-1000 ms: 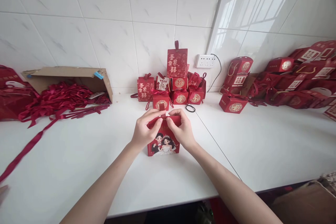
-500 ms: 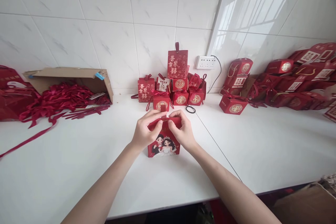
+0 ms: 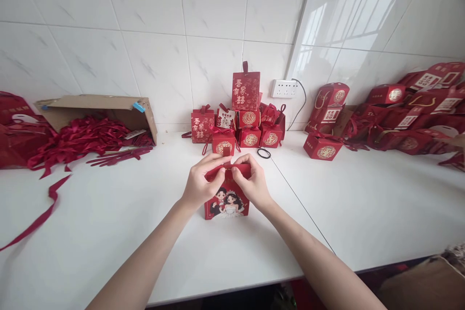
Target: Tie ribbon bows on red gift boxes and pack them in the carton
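"What are the hands doing there?"

"The left hand (image 3: 204, 179) and right hand (image 3: 253, 179) are both pinching the top of that red couple box (image 3: 230, 206), thumbs in front, fingertips behind. It stands upright towards the desk's (image 3: 109, 237) front edge, around the middle."

"And that dark red strap (image 3: 226, 152)?"

"Sticks up between the fingertips. I'd say the step in hand is pressing or settling the top around it. Any further move there calls for an even pinch from both sides, with the strap kept clear of the thumbs."

"Beyond them?"

"A black ring (image 3: 264, 157), then stacked red boxes (image 3: 246, 91) along the back edge. Towards the back left corner, ribbons (image 3: 90, 131) spill from a cardboard box (image 3: 94, 102); a loose ribbon (image 3: 39, 220) trails by the left edge."

"And over on the right?"

"One gold-printed box (image 3: 316, 149), then a heap of red packaging (image 3: 410, 118) towards the back right corner."
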The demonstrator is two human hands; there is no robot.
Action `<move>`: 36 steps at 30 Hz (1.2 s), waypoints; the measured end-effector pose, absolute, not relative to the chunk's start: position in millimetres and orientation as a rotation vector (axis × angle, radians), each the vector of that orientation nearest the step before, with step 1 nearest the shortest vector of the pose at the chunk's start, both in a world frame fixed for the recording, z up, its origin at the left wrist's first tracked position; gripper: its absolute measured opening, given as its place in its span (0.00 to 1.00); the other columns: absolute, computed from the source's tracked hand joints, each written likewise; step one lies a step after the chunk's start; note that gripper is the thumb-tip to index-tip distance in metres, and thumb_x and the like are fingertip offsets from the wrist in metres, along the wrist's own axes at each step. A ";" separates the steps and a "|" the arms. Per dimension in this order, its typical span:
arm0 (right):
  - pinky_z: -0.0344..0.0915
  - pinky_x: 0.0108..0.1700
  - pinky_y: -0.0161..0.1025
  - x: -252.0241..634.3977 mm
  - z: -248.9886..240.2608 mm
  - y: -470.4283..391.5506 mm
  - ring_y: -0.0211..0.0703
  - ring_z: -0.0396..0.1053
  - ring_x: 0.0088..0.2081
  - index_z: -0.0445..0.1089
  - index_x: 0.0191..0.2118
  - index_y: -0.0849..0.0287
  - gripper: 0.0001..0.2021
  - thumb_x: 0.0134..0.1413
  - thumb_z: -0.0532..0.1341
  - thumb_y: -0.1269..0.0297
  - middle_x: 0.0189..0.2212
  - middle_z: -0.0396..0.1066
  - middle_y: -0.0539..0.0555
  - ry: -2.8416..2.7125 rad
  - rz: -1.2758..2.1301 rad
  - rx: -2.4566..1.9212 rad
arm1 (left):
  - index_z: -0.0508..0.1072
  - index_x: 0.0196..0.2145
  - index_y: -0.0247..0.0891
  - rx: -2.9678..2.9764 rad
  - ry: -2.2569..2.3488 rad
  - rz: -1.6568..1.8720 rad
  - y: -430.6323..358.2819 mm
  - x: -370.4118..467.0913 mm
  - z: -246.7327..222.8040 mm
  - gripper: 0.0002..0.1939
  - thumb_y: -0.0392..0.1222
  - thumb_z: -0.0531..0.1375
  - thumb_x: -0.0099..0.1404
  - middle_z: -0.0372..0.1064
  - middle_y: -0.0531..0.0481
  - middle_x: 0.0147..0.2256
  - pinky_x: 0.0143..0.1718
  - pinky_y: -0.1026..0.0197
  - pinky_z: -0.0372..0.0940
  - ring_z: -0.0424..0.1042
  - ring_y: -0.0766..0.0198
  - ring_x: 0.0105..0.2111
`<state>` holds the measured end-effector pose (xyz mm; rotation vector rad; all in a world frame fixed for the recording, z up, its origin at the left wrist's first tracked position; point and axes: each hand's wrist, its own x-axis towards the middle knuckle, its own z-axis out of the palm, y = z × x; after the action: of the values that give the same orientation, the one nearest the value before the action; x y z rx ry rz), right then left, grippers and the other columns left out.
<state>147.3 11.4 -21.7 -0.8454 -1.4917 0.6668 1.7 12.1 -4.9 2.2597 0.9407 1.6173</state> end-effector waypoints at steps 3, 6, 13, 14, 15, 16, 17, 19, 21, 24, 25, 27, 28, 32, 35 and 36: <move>0.60 0.27 0.33 148.3 -22.3 10.8 0.34 0.59 0.23 0.59 0.29 0.56 0.04 0.50 0.56 0.65 0.24 0.63 0.46 -1.501 0.670 -0.838 | 0.76 0.41 0.37 2.272 0.927 1.626 12.3 2.3 -5.2 0.13 0.34 0.55 0.60 0.72 0.47 0.37 0.41 0.64 0.67 0.71 0.63 0.38; 0.60 0.27 0.33 148.8 -22.0 10.7 0.35 0.60 0.24 0.59 0.29 0.56 0.03 0.50 0.56 0.66 0.24 0.63 0.46 -1.505 0.668 -0.832 | 0.76 0.41 0.37 2.275 0.922 1.628 12.3 2.1 -5.2 0.13 0.34 0.55 0.60 0.71 0.48 0.36 0.40 0.64 0.68 0.71 0.64 0.38; 0.59 0.25 0.32 147.9 -22.1 10.4 0.34 0.58 0.22 0.59 0.30 0.57 0.05 0.52 0.56 0.63 0.23 0.61 0.45 -1.496 0.728 -0.820 | 0.75 0.42 0.37 2.294 0.878 1.624 13.0 -0.1 -6.1 0.14 0.34 0.55 0.59 0.71 0.47 0.37 0.40 0.64 0.68 0.71 0.64 0.38; 0.59 0.25 0.32 147.7 -22.0 10.3 0.34 0.58 0.22 0.59 0.30 0.57 0.05 0.52 0.56 0.63 0.23 0.62 0.45 -1.495 0.725 -0.822 | 0.75 0.42 0.37 2.295 0.872 1.628 13.2 0.0 -6.4 0.14 0.34 0.55 0.60 0.71 0.47 0.37 0.40 0.64 0.68 0.71 0.64 0.38; 0.59 0.26 0.32 147.5 -21.9 10.2 0.34 0.59 0.23 0.59 0.30 0.57 0.05 0.52 0.56 0.63 0.24 0.62 0.46 -1.494 0.715 -0.825 | 0.75 0.42 0.37 2.292 0.872 1.632 13.3 0.3 -6.6 0.14 0.34 0.55 0.60 0.71 0.47 0.37 0.40 0.63 0.68 0.71 0.64 0.38; 0.59 0.26 0.32 147.2 -21.7 10.2 0.34 0.59 0.23 0.59 0.30 0.57 0.05 0.52 0.56 0.63 0.24 0.62 0.46 -1.495 0.703 -0.829 | 0.76 0.41 0.37 2.287 0.876 1.636 13.4 0.6 -6.7 0.13 0.34 0.55 0.60 0.71 0.47 0.36 0.40 0.63 0.68 0.71 0.64 0.37; 0.59 0.27 0.33 147.1 -21.6 10.1 0.34 0.59 0.24 0.59 0.30 0.57 0.05 0.52 0.56 0.63 0.25 0.63 0.46 -1.497 0.692 -0.833 | 0.76 0.41 0.37 2.280 0.882 1.638 13.4 1.0 -6.8 0.13 0.34 0.55 0.60 0.71 0.47 0.36 0.40 0.63 0.68 0.71 0.64 0.37; 0.60 0.28 0.33 147.1 -21.5 10.1 0.35 0.60 0.24 0.59 0.29 0.57 0.05 0.52 0.56 0.64 0.25 0.63 0.46 -1.502 0.677 -0.841 | 0.76 0.41 0.38 2.270 0.899 1.634 13.2 1.4 -6.6 0.13 0.34 0.55 0.60 0.71 0.48 0.36 0.40 0.63 0.68 0.71 0.64 0.37; 0.60 0.28 0.33 147.8 -22.0 10.1 0.35 0.60 0.24 0.59 0.30 0.57 0.04 0.52 0.56 0.64 0.25 0.63 0.46 -1.506 0.677 -0.844 | 0.76 0.41 0.38 2.268 0.909 1.625 12.9 1.0 -6.3 0.13 0.35 0.55 0.60 0.71 0.48 0.37 0.41 0.62 0.68 0.71 0.63 0.38; 0.58 0.27 0.33 149.5 -23.3 10.0 0.35 0.59 0.24 0.59 0.30 0.57 0.03 0.53 0.53 0.65 0.24 0.61 0.47 -1.511 0.698 -0.832 | 0.76 0.42 0.38 2.281 0.891 1.593 12.5 -0.7 -5.9 0.15 0.34 0.53 0.60 0.71 0.47 0.38 0.41 0.62 0.67 0.71 0.62 0.39; 0.58 0.27 0.33 149.8 -23.7 10.0 0.35 0.58 0.24 0.59 0.30 0.57 0.03 0.53 0.52 0.65 0.24 0.61 0.46 -1.513 0.706 -0.826 | 0.75 0.43 0.38 2.285 0.883 1.582 12.4 -1.4 -5.9 0.16 0.34 0.53 0.59 0.71 0.47 0.38 0.41 0.62 0.67 0.71 0.62 0.39; 0.58 0.27 0.33 150.0 -24.3 10.1 0.35 0.58 0.24 0.59 0.31 0.57 0.03 0.54 0.53 0.65 0.24 0.60 0.46 -1.512 0.721 -0.817 | 0.75 0.43 0.38 2.289 0.876 1.569 12.5 -2.4 -6.0 0.17 0.33 0.52 0.58 0.71 0.46 0.38 0.40 0.61 0.67 0.71 0.61 0.39; 0.58 0.27 0.33 149.7 -24.4 10.2 0.34 0.57 0.23 0.59 0.31 0.56 0.04 0.54 0.53 0.64 0.23 0.60 0.46 -1.507 0.732 -0.815 | 0.75 0.43 0.38 2.290 0.875 1.570 12.6 -2.6 -6.2 0.17 0.33 0.52 0.58 0.71 0.46 0.38 0.40 0.61 0.67 0.71 0.61 0.39; 0.58 0.27 0.33 147.9 -23.4 11.0 0.34 0.58 0.23 0.59 0.30 0.57 0.06 0.53 0.56 0.62 0.24 0.62 0.46 -1.490 0.737 -0.813 | 0.75 0.43 0.37 2.278 0.871 1.588 13.5 -2.2 -7.2 0.16 0.34 0.53 0.60 0.71 0.46 0.38 0.41 0.61 0.67 0.71 0.62 0.39; 0.59 0.27 0.33 147.4 -22.6 11.0 0.35 0.59 0.24 0.59 0.30 0.56 0.06 0.52 0.57 0.62 0.25 0.62 0.46 -1.491 0.717 -0.821 | 0.75 0.43 0.38 2.272 0.873 1.596 13.8 -1.6 -7.4 0.15 0.34 0.53 0.60 0.71 0.47 0.38 0.42 0.62 0.67 0.71 0.62 0.39; 0.59 0.27 0.33 147.6 -22.7 10.9 0.35 0.59 0.24 0.59 0.29 0.56 0.06 0.52 0.57 0.62 0.25 0.62 0.46 -1.491 0.717 -0.827 | 0.75 0.43 0.38 2.272 0.877 1.595 13.6 -1.5 -7.3 0.15 0.34 0.53 0.60 0.71 0.47 0.38 0.42 0.62 0.67 0.71 0.62 0.39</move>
<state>147.6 10.9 -22.7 -0.8271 -1.4915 0.7166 -1.5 13.6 -7.3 2.2721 0.8770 1.5952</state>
